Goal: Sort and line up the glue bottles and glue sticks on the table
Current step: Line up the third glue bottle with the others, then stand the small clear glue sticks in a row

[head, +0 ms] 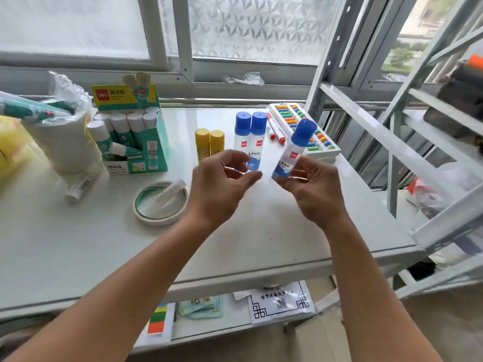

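My right hand [316, 189] grips a blue-capped glue bottle [295, 147] by its lower end, tilted and lifted above the white table [78, 244]. My left hand [222, 181] hovers just left of it, fingers curled apart and holding nothing. Behind my hands two more blue-capped glue bottles [249, 137] stand upright side by side. To their left stand two yellow glue sticks [209, 145], also side by side. A white glue stick [78, 188] lies on its side at the left, and another [170, 194] lies across a tape roll.
A green display box [136, 134] with several white-capped glue sticks stands at the back left, beside a white tub [65, 145]. The tape roll [159, 202] lies left of my hands. Red markers [274, 129] and a colourful abacus [305, 129] lie at the back right. A metal shelf frame [392, 142] rises on the right.
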Motion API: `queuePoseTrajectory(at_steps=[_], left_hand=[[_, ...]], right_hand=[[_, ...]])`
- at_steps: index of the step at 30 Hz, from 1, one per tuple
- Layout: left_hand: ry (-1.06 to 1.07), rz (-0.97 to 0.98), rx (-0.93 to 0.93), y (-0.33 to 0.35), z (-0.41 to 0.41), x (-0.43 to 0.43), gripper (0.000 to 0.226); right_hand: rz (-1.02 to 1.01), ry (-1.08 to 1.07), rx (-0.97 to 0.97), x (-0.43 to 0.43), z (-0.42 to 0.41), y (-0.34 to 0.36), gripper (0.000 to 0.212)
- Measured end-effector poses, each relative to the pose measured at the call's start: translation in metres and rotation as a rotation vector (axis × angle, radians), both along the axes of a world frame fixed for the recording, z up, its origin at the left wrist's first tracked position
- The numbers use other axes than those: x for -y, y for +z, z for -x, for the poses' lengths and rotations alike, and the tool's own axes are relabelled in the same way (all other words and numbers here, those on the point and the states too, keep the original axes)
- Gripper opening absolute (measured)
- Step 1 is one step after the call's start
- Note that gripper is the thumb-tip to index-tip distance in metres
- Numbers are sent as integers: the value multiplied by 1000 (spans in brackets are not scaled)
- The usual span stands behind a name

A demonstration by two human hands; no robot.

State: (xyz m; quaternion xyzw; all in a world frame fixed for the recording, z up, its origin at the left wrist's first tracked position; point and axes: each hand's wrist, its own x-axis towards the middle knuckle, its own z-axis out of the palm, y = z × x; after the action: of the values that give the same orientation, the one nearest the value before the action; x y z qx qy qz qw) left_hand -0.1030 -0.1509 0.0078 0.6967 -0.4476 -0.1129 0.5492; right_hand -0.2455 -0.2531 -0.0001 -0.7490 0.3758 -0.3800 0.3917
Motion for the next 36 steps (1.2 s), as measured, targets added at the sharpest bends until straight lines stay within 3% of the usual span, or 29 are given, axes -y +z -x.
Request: queuePoseTrajectory(at_steps=[3,8,14,18,20,23,26,29,32,36], left_hand=[[99,90,11,4,-16,-9,20],[248,162,-10,11,-47,-26,8],[254,-88,71,3,-78,-52,2],[300,-96,31,0,-94,-67,3],[309,-119,13,0,-103,-75,2],[294,-222,58,-1,-111,-87,3],[249,-349,133,-2,-113,-94,9],[158,-411,133,-3,-112,-97,11],[23,-438,113,-2,-113,-101,14],[-28,-462,74,2,-119,-105,16]], right_hand=[[38,-84,-153,23,-5,4,42],[90,-25,-252,37,-26,3,39],[44,9,-189,32,-34,2,42],[27,-40,-250,23,-36,2,51],[109,-201,-283,13,-32,7,53],[342,-345,-176,-25,-34,20,27],[405,1,-163,-67,-65,25,21],[396,328,-316,-90,-100,20,32],[269,438,-459,-94,-119,13,39],[210,427,-483,-88,-121,10,28]])
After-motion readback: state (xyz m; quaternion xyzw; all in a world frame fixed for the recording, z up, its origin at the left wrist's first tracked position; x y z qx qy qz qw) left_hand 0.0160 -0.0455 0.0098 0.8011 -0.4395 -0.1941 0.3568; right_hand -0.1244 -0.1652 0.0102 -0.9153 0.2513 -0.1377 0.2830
